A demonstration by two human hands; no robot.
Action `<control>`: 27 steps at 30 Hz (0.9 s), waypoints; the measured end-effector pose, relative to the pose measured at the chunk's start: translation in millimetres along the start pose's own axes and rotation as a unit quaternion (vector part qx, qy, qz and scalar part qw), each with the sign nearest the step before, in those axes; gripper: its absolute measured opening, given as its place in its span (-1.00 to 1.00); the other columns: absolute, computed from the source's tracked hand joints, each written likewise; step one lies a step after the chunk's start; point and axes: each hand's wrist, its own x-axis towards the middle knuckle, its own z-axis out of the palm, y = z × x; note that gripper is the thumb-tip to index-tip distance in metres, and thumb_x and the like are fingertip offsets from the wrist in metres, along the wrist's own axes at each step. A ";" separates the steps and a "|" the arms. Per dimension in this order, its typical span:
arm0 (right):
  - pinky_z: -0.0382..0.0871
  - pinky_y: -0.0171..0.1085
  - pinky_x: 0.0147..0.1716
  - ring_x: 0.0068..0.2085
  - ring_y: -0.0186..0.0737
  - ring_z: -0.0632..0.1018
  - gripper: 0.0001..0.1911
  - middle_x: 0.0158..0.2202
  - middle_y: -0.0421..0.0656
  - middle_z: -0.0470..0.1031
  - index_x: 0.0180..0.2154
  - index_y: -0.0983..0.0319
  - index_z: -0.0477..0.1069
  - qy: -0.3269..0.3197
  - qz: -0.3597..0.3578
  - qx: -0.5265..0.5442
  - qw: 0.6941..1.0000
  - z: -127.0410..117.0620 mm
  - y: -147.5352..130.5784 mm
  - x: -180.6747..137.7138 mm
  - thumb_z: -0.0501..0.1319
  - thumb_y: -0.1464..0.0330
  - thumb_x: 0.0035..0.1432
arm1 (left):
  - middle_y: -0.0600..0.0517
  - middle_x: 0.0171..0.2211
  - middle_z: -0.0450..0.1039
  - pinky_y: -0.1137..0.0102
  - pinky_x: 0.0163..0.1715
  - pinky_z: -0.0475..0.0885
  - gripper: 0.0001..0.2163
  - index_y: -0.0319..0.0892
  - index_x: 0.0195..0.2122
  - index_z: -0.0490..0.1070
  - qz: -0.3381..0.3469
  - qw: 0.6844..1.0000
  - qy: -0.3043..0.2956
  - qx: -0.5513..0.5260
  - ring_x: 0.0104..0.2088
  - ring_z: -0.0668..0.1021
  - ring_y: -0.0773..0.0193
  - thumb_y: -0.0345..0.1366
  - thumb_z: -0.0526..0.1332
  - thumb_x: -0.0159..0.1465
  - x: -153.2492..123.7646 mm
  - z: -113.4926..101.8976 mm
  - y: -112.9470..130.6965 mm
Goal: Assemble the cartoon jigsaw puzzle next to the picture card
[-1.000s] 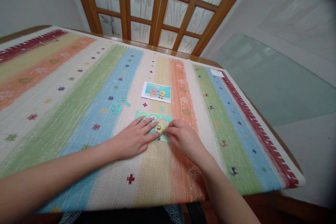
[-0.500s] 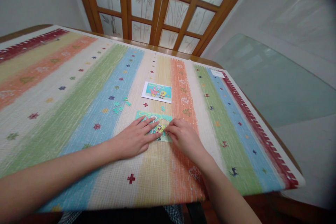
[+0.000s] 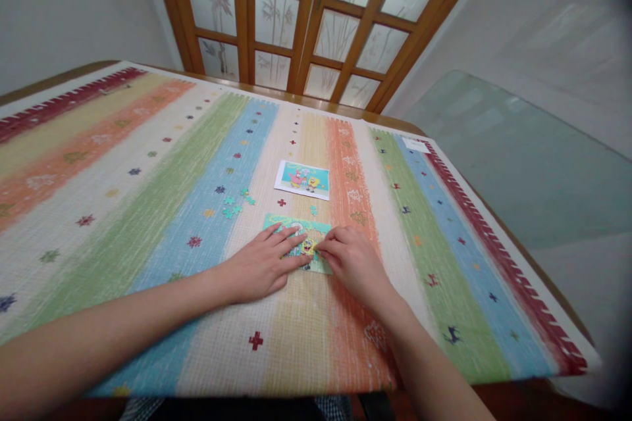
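Note:
A small, partly built jigsaw puzzle (image 3: pixel 316 227) with a turquoise border and a yellow cartoon figure lies on the striped tablecloth (image 3: pixel 148 210). My left hand (image 3: pixel 261 263) rests flat on its left half, fingers spread. My right hand (image 3: pixel 353 263) presses on its right part, fingertips bent down near the yellow figure; whether it pinches a piece is hidden. Just beyond lies a reference picture card (image 3: pixel 303 179) showing the same cartoon scene. Several loose turquoise pieces (image 3: pixel 236 204) sit to the left of the puzzle, and one piece (image 3: pixel 313 210) lies between card and puzzle.
The table's far edge meets a wooden-framed door with frosted glass panes (image 3: pixel 316 20). A glass tabletop (image 3: pixel 513 151) stands to the right, beyond the cloth's red border. A small white label (image 3: pixel 415 145) lies at the cloth's far right corner.
The view has shifted slightly, so everything sits a little lower and to the right. Both hands stay on the puzzle with only tiny finger movements.

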 end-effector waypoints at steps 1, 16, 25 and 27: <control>0.28 -0.16 -0.16 -0.17 -0.11 0.46 -0.84 -0.23 -0.10 0.52 -0.22 0.16 0.61 0.004 0.001 -0.003 1.000 0.7 0.4 0.3 0.25 0.46 0.25 | -0.06 0.40 0.03 0.01 0.34 -0.08 -0.52 0.03 0.34 0.16 -0.001 1.000 0.002 -0.002 0.40 0.08 -0.03 -0.27 0.12 0.39 0.2 -0.4 -0.1; 0.33 -0.15 -0.18 -0.19 -0.09 0.47 -0.83 -0.25 -0.06 0.51 -0.21 0.22 0.59 0.043 0.012 0.035 0.998 3.7 8.8 2.6 0.21 0.47 0.27 | -0.08 0.10 0.33 0.12 0.23 0.20 -0.69 -0.03 0.18 0.35 -0.004 0.995 0.089 -0.047 0.17 0.32 0.07 -0.25 0.09 0.44 -3.1 -15.4 -14.0; 0.38 -0.15 -0.24 -0.23 -0.10 0.53 -0.80 -0.30 -0.08 0.53 -0.20 0.22 0.56 0.125 0.067 0.134 0.981 2.0 26.3 5.6 0.15 0.36 0.31 | -0.08 -0.15 0.43 0.13 0.03 0.30 -0.77 -0.14 -0.09 0.50 -0.251 0.943 0.220 0.014 -0.05 0.42 0.04 -0.16 0.14 0.38 -31.1 -26.5 -130.9; 0.39 -0.15 -0.23 -0.22 -0.10 0.53 -0.80 -0.29 -0.08 0.54 -0.20 0.21 0.56 0.125 0.071 0.136 0.980 1.7 26.5 5.3 0.15 0.35 0.31 | -0.08 -0.16 0.43 0.14 0.03 0.29 -0.76 -0.14 -0.12 0.51 -0.263 0.943 0.204 0.000 -0.06 0.43 0.04 -0.14 0.14 0.37 -36.4 -26.6 -143.1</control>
